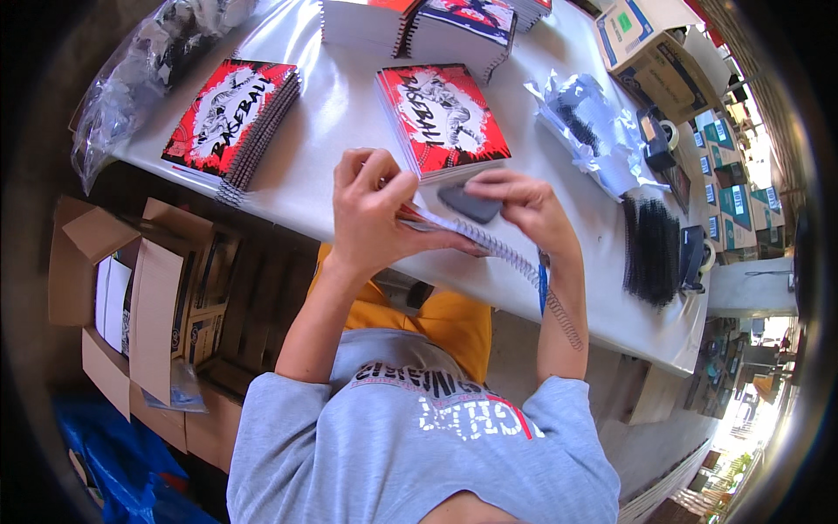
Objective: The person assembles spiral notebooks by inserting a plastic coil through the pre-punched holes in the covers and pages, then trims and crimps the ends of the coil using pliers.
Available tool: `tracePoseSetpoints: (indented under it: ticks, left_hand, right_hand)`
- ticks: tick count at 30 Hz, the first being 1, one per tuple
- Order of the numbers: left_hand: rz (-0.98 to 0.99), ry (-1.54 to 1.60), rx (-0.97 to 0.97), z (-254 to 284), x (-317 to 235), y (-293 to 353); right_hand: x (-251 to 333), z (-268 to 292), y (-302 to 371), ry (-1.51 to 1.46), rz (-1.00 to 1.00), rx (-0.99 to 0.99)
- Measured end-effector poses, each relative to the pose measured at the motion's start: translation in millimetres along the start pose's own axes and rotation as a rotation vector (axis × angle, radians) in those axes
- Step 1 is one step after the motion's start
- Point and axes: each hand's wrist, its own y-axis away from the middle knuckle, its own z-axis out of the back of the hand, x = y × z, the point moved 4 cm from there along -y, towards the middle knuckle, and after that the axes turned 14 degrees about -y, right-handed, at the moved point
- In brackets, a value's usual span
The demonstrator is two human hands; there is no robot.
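Grey coil trails from a notebook.
Left hand clamps the notebook between fingers; whether right hand has fingers together, I cannot tell.

This is a bookbinding workshop: a white-covered table bears a stack of spiral-bound books at the left, and black binding coils and a tape dispenser at the right. An open carton stands left of it, with piled boxes far right. Through the glare, the right side seems open to daylight.
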Motion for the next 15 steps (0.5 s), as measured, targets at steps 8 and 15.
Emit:
tracePoseSetpoints:
  ticks: [8, 15]
  left_hand:
    - [-0.069, 0.091, -0.103, 0.0, -3.9, 2.8]
    - [0.105, 0.266, -0.128, -7.8, 9.7, 3.2]
  right_hand:
    - [9.6, 9.8, -6.8, 0.164, -0.049, -0.078]
    - [-1.5, 6.8, -7.0, -0.07, -0.144, -0.258]
